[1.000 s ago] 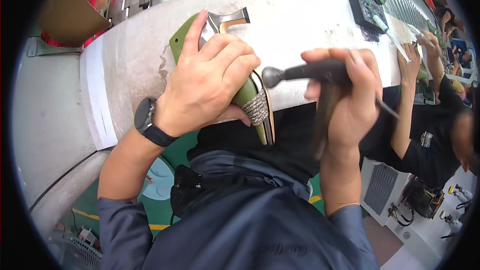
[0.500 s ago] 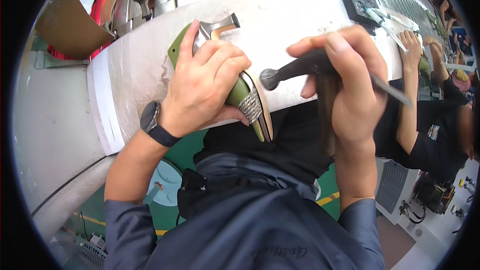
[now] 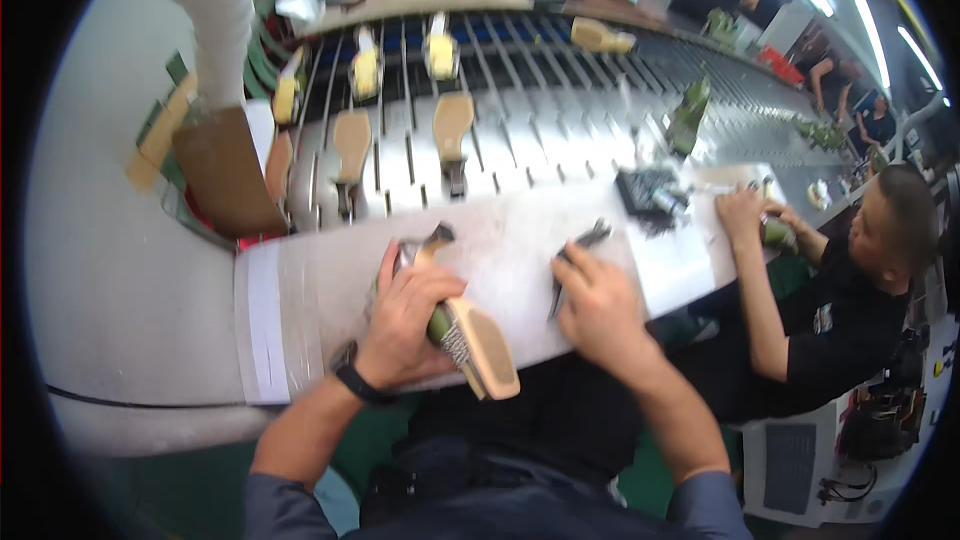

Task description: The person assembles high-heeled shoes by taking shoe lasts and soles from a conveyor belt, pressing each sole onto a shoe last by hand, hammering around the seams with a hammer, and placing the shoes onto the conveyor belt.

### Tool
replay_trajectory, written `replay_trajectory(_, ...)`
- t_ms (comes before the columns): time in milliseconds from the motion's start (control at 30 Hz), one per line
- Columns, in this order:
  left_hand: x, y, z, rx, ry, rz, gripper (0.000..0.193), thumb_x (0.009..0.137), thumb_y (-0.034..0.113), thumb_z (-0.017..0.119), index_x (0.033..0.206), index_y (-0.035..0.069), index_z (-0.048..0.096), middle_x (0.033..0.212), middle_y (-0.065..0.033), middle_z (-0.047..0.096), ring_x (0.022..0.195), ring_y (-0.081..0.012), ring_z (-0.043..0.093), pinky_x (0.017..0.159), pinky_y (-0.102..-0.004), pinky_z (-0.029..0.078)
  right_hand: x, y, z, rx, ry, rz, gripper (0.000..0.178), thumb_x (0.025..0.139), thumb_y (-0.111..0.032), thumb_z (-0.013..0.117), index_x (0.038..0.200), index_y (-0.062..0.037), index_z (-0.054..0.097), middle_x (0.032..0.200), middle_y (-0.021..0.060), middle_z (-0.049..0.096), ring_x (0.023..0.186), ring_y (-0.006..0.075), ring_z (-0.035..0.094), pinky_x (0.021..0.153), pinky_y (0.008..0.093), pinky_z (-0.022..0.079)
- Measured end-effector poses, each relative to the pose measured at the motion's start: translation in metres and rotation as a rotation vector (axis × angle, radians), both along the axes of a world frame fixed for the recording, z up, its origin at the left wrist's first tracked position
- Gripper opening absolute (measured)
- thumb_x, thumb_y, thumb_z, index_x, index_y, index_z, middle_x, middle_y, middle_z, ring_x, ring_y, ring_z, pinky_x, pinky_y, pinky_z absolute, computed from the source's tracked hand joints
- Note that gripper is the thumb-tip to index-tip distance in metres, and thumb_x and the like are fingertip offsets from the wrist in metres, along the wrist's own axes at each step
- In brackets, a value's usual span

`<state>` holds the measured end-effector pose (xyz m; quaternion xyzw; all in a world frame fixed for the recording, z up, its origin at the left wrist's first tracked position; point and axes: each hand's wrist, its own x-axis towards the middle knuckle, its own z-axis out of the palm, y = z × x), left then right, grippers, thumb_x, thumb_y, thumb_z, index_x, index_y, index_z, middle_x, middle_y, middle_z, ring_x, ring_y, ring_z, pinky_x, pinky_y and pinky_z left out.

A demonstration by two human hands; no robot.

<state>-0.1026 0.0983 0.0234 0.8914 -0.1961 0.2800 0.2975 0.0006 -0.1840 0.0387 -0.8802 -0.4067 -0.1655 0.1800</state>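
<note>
Lying sole-up at the near edge of the pale grey worktable, a green high-heeled shoe with a tan sole is being pinned down by the left hand, fingers wrapped around its middle so it cannot shift. To the right, a dark metal hand tool is being covered by the right hand, fingers curled over its handle against the tabletop.
</note>
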Motion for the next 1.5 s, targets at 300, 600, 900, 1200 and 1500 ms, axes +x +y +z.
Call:
replay_trajectory(300,-0.007,-0.019,0.028,-1.617,0.509,-0.465,0.087,0.095,0.078,0.052,0.136,0.001,0.061,0.131,-0.0118,0.067,0.120,-0.0229,0.066,0.106,-0.0414,0.054,-0.054,0.052,-0.006,0.254,0.000,0.365,0.094,0.079,-0.027,0.087,0.161,-0.0141,0.043,0.166,0.0248,0.037,0.154,0.0435,0.038,0.122,0.0613,0.029)
replay_trajectory(600,0.005,-0.035,0.032,-1.276,0.813,-0.171,0.051,0.106,0.016,0.065,0.148,-0.004,0.046,0.141,-0.0160,0.062,0.133,-0.0276,0.061,0.109,-0.0422,0.054,0.018,0.073,0.026,0.972,0.615,0.182,0.069,0.095,-0.012,0.077,0.154,0.0047,0.045,0.137,0.0194,0.065,0.125,0.0253,0.064,0.107,0.0377,0.050)
replay_trajectory(900,-0.017,-0.036,-0.008,-0.835,0.795,-0.191,0.033,0.103,0.010,0.068,0.133,-0.005,0.064,0.128,-0.0156,0.071,0.120,-0.0230,0.066,0.107,-0.0356,0.051,0.221,0.091,-0.014,0.682,0.633,-0.476,0.067,0.090,-0.036,0.073,0.143,0.0000,0.054,0.123,0.0281,0.070,0.118,0.0433,0.067,0.105,0.0483,0.051)
replay_trajectory(1200,0.006,-0.012,-0.017,-0.941,0.783,-0.068,0.034,0.100,0.006,0.070,0.132,-0.003,0.063,0.120,-0.0120,0.070,0.108,-0.0204,0.068,0.096,-0.0336,0.056,0.028,0.060,-0.032,0.343,0.202,-0.186,0.062,0.088,-0.021,0.072,0.145,-0.0014,0.055,0.153,0.0245,0.052,0.150,0.0431,0.040,0.123,0.0620,0.028)
replay_trajectory(1500,0.207,0.036,-0.016,-0.024,0.444,0.469,0.070,0.085,0.033,0.082,0.142,-0.001,0.059,0.104,-0.0216,0.073,0.095,-0.0354,0.071,0.090,-0.0421,0.056,0.039,-0.010,-0.051,0.293,0.168,-0.119,0.032,0.078,-0.010,0.066,0.109,-0.0037,0.070,0.146,0.0140,0.061,0.151,0.0351,0.041,0.126,0.0642,0.021)
